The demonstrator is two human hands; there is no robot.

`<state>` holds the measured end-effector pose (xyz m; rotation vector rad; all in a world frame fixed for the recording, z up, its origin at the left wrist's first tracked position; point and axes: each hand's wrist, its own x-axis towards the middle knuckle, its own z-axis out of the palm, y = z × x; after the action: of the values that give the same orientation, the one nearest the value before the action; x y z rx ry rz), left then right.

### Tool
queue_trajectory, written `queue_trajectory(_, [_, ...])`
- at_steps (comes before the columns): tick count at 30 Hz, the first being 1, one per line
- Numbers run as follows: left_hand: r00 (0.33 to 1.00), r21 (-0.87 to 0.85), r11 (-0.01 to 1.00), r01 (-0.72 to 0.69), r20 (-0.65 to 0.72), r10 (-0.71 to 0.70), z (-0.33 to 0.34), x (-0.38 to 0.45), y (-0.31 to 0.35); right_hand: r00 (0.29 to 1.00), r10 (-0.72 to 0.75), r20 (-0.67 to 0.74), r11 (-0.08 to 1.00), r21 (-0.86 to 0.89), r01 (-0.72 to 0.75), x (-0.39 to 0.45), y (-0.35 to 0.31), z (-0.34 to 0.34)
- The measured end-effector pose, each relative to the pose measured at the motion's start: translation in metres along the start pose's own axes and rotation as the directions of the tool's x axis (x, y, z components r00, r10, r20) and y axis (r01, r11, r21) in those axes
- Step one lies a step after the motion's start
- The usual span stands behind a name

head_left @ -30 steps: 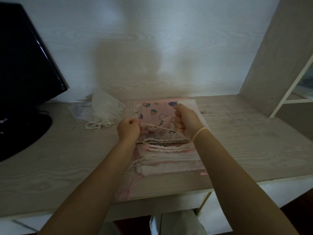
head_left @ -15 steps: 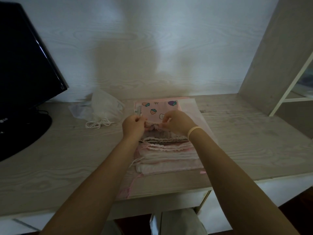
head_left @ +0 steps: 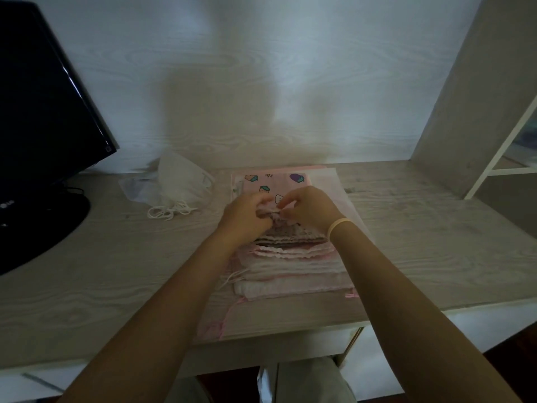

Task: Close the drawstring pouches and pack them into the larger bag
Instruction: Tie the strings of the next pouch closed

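Observation:
A stack of pink and white drawstring pouches lies on the desk in front of me. The top one, a pink pouch printed with fruit, has its gathered mouth pinched between both hands. My left hand grips the bunched fabric from the left, and my right hand, with a pale band on its wrist, grips it from the right. The two hands almost touch. A larger white drawstring bag lies crumpled to the left, its cord coiled on the desk.
A black monitor on its stand fills the left side. A slanted shelf panel with a white frame rises at the right. A clear plastic sleeve lies under the stack. The desk's front edge runs close to me.
A second ago my hands were apart, drawing a cord taut across the printed pouch. They have come together at the pouch's mouth, which is now bunched between them.

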<state>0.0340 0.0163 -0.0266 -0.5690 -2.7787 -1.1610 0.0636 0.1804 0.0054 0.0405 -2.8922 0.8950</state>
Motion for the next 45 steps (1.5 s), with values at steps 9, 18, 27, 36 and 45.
queue_trajectory(9, [0.997,0.103,0.994,-0.019,-0.076,0.027,-0.006,-0.004,-0.003,1.000,0.021,-0.007,0.999,0.031,-0.020,-0.001,0.000,0.001])
queue_trajectory(18, [0.996,-0.011,1.000,0.012,0.085,-0.011,-0.023,-0.008,0.009,0.999,0.053,-0.008,0.999,-0.008,-0.053,-0.001,-0.003,0.005])
queue_trajectory(27, [0.982,-0.353,0.926,0.136,0.171,-0.079,-0.019,-0.010,0.026,0.999,0.035,0.037,0.996,-0.085,-0.031,-0.001,-0.006,0.003])
queue_trajectory(36, [0.970,-0.487,0.843,0.230,0.046,-0.238,0.002,-0.007,0.023,0.983,0.073,0.168,0.992,0.092,-0.090,-0.005,0.003,-0.012])
queue_trajectory(45, [0.975,-0.231,0.963,0.141,0.201,-0.094,-0.002,-0.007,0.028,0.996,0.041,0.080,0.852,0.517,-0.077,-0.005,-0.008,-0.019])
